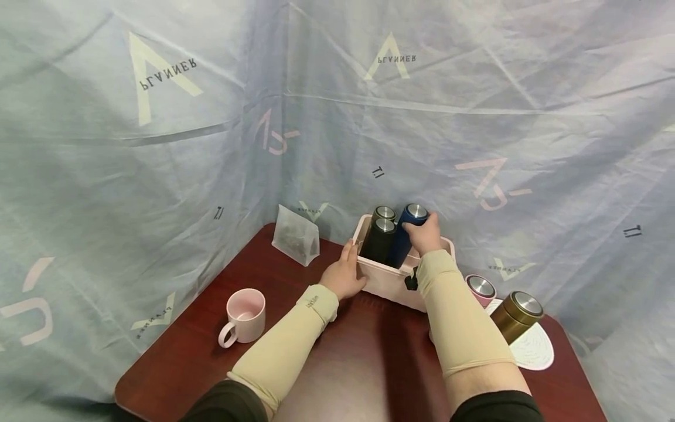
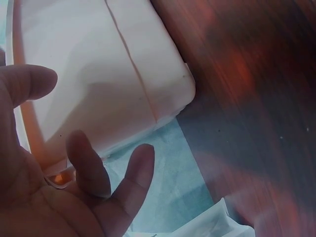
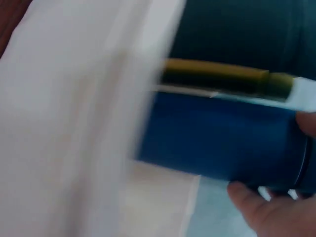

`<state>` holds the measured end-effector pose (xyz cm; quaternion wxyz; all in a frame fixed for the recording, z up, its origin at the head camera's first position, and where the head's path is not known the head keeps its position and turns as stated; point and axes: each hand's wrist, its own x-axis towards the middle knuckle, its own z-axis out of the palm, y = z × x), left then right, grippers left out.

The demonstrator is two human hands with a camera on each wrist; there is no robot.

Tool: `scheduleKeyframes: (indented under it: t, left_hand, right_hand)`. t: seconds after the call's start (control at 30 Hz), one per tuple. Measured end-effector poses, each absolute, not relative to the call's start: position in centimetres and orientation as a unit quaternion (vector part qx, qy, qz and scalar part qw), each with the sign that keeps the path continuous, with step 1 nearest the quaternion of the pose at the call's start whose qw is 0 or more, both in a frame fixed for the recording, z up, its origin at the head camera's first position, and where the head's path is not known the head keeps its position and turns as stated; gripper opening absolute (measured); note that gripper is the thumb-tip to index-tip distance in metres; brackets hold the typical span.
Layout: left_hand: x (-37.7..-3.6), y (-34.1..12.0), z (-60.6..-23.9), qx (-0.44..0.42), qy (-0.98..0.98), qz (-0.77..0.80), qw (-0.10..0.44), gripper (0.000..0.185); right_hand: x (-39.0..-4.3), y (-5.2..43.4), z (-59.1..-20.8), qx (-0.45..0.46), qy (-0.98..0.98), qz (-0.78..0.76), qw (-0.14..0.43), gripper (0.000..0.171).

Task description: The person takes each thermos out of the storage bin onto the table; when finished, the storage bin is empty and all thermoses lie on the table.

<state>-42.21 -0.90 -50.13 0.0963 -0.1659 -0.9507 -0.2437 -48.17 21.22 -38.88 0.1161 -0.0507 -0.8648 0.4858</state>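
My right hand (image 1: 426, 234) grips a blue thermos bottle (image 1: 402, 247) near its steel-topped lid, with the thumb on one side and fingers on the other. The bottle stands slightly tilted, its lower part inside a pale pink bin (image 1: 387, 284). Beside it in the bin are a black thermos bottle (image 1: 377, 245) and an olive-gold bottle (image 3: 217, 76), largely hidden behind the black one. At the bin's left front corner rests my left hand (image 1: 343, 278), fingers extended up along the side. In the left wrist view its thumb (image 2: 37, 83) lies over the bin's wall.
A pink mug (image 1: 248, 316) stands at the table's left, and a translucent pouch (image 1: 295, 237) at the back left. Right of the bin are a pink bottle (image 1: 481, 287), a gold bottle (image 1: 515, 316) and a white round mat (image 1: 535, 351). Grey curtains (image 1: 337, 135) hang close behind the table.
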Motion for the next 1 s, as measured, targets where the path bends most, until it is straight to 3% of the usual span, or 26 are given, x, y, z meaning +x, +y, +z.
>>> scheduleKeyframes:
  t: [0.3, 0.57, 0.8, 1.0]
  left_hand:
    - [-42.2, -0.8, -50.1, -0.157, -0.951, -0.249, 0.092, 0.092]
    - [-41.6, -0.5, -49.8, -0.161, -0.947, -0.261, 0.099, 0.091]
    - [-41.8, -0.4, -49.9, -0.159, -0.948, -0.260, 0.094, 0.091]
    - [-42.1, -0.4, -50.1, -0.156, -0.950, -0.254, 0.092, 0.091]
  right_hand:
    - [-43.4, 21.5, -33.6, -0.030, -0.831, 0.529, 0.169, 0.088]
    - [-37.2, 22.2, -29.9, -0.014, -0.815, 0.539, 0.214, 0.092]
    - [-31.3, 22.2, -27.0, 0.027, -0.786, 0.550, 0.281, 0.083]
    - [-26.2, 22.4, -26.1, 0.046, -0.759, 0.576, 0.300, 0.073]
